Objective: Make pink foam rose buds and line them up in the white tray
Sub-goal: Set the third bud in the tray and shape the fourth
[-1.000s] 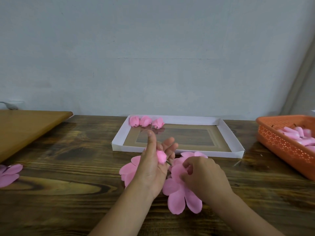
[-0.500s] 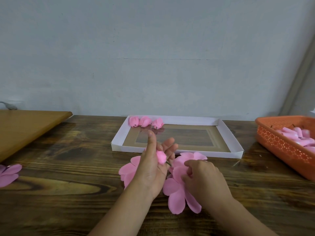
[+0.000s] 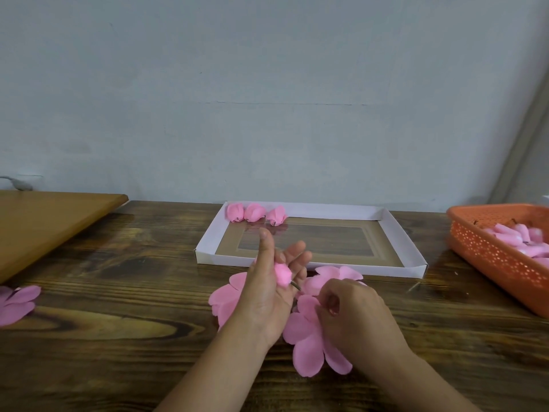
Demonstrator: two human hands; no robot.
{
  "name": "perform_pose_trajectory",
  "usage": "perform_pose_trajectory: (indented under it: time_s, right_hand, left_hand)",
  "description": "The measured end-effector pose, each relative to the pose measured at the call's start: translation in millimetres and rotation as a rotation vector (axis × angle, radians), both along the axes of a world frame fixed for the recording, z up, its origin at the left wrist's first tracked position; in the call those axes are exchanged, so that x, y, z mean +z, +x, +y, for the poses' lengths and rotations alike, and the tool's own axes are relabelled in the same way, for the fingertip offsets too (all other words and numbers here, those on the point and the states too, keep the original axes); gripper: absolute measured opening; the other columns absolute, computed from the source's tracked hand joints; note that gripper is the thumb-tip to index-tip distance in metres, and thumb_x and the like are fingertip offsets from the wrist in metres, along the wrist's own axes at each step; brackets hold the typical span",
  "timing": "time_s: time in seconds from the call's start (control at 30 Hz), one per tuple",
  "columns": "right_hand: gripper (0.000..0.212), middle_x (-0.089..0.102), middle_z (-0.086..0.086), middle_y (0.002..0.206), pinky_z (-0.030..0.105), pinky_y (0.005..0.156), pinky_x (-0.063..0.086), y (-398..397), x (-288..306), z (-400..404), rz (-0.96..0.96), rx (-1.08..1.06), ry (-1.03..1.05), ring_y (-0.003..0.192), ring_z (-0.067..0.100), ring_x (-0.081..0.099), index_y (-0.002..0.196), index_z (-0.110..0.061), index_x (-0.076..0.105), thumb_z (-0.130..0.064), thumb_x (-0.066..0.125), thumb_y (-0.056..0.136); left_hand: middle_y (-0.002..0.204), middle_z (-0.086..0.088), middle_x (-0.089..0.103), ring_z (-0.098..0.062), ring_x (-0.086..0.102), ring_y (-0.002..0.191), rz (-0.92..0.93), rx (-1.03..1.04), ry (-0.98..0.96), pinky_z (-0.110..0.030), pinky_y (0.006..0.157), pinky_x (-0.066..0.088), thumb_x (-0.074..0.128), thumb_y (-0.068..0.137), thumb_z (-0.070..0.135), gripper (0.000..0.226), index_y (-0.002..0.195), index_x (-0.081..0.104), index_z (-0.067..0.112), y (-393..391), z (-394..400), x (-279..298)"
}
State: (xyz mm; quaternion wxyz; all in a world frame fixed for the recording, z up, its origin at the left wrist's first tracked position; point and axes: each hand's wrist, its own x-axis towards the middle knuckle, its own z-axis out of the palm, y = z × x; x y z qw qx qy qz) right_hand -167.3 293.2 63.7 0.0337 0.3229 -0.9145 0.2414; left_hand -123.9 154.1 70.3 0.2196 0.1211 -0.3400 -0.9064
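Three finished buds [image 3: 256, 213] line the white tray's [image 3: 312, 264] upper-left corner, most of it unfilled; left hand [image 3: 269, 288] loosely holds a foam core [image 3: 282, 274], right hand [image 3: 353, 315] pinches a petal sheet [image 3: 309, 328] at centre frame.

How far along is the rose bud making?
Early on. Done: three buds sit side by side in the far left corner of the white tray. In hand: the left hand holds a small pink core, and the right hand pinches a flat petal sheet. Left: most of the tray, with more cores in the orange basket.
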Motion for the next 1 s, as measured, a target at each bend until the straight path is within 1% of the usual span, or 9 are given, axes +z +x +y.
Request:
perform_pose_trajectory:
  time_s: [0.1, 0.23, 0.3, 0.43, 0.6, 0.67, 0.73, 0.8, 1.0]
  right_hand:
    - [0.017, 0.061, -0.003, 0.069, 0.024, 0.053, 0.046, 0, 5, 6, -0.069, 0.056, -0.099, 0.063, 0.008, 0.057, 0.075, -0.025, 0.054, -0.023, 0.06, 0.091]
    - [0.017, 0.061, -0.001, 0.067, 0.017, 0.045, 0.039, -9, 16, 9, -0.193, 0.068, -0.252, 0.052, 0.002, 0.051, 0.078, -0.025, 0.049, -0.017, 0.056, 0.091]
    - [0.015, 0.066, 0.0, 0.079, 0.016, 0.049, 0.042, -17, 18, 7, -0.338, 0.027, -0.331, 0.06, 0.004, 0.058, 0.088, -0.029, 0.049, -0.016, 0.052, 0.095]
    - [0.021, 0.062, 0.003, 0.105, 0.032, 0.064, 0.057, -27, 13, 7, -0.701, -0.051, -0.501, 0.089, 0.021, 0.066, 0.113, -0.025, 0.054, -0.014, 0.059, 0.096]
    - [0.023, 0.075, 0.022, 0.096, 0.045, 0.062, 0.05, -34, 6, 18, -1.048, 0.09, -0.718, 0.076, 0.038, 0.073, 0.109, -0.004, 0.068, -0.012, 0.071, 0.088]
    - [0.043, 0.073, 0.025, 0.105, 0.046, 0.064, 0.057, -39, 4, 17, -1.099, 0.055, -0.778, 0.085, 0.04, 0.075, 0.117, 0.002, 0.062, -0.013, 0.076, 0.08]
    - [0.036, 0.07, 0.03, 0.111, 0.059, 0.083, 0.056, -42, 6, 17, -1.115, 0.064, -0.81, 0.094, 0.044, 0.073, 0.119, 0.005, 0.063, -0.013, 0.07, 0.088]
    - [0.03, 0.066, 0.036, 0.114, 0.062, 0.091, 0.051, -45, 8, 16, -1.143, 0.126, -0.813, 0.102, 0.053, 0.067, 0.119, 0.006, 0.065, -0.015, 0.055, 0.1]
    - [0.033, 0.059, 0.041, 0.093, 0.054, 0.075, 0.045, -42, 7, 11, -1.099, 0.247, -0.762, 0.082, 0.055, 0.061, 0.092, 0.013, 0.06, -0.016, 0.048, 0.102]
  left_hand:
    - [0.085, 0.0, 0.08, -0.012, 0.077, 0.075, 0.003, 0.011, 0.018, -0.029, 0.068, 0.052, 0.063, 0.075, 0.06, 0.049, 0.042, 0.058, 0.025, 0, -1, 2]
    - [0.085, -0.001, 0.079, -0.012, 0.077, 0.074, 0.018, 0.018, 0.034, -0.03, 0.071, 0.05, 0.063, 0.073, 0.06, 0.047, 0.042, 0.058, 0.025, 0, -3, 3]
    - [0.085, -0.001, 0.079, -0.012, 0.077, 0.074, 0.022, 0.017, 0.039, -0.03, 0.071, 0.05, 0.063, 0.073, 0.06, 0.047, 0.042, 0.058, 0.025, 0, -4, 3]
    - [0.083, 0.001, 0.079, -0.011, 0.076, 0.072, 0.032, 0.005, 0.04, -0.031, 0.072, 0.049, 0.061, 0.075, 0.061, 0.049, 0.042, 0.057, 0.025, 0, -4, 4]
    - [0.083, -0.001, 0.079, -0.011, 0.076, 0.072, 0.039, 0.005, 0.053, -0.031, 0.074, 0.049, 0.062, 0.074, 0.059, 0.048, 0.042, 0.057, 0.024, 1, -4, 4]
    - [0.083, -0.001, 0.079, -0.012, 0.076, 0.072, 0.041, 0.003, 0.05, -0.031, 0.074, 0.049, 0.062, 0.074, 0.059, 0.048, 0.042, 0.058, 0.024, 1, -4, 4]
    - [0.084, -0.001, 0.079, -0.012, 0.076, 0.072, 0.043, 0.003, 0.052, -0.031, 0.074, 0.049, 0.062, 0.075, 0.059, 0.048, 0.043, 0.059, 0.024, 1, -4, 3]
    - [0.084, -0.001, 0.079, -0.012, 0.076, 0.072, 0.044, 0.007, 0.05, -0.031, 0.074, 0.05, 0.062, 0.076, 0.059, 0.048, 0.043, 0.059, 0.024, 0, -4, 3]
    - [0.086, 0.0, 0.079, -0.01, 0.076, 0.073, 0.033, 0.015, 0.027, -0.029, 0.068, 0.052, 0.059, 0.078, 0.061, 0.052, 0.042, 0.06, 0.025, 0, -6, 2]
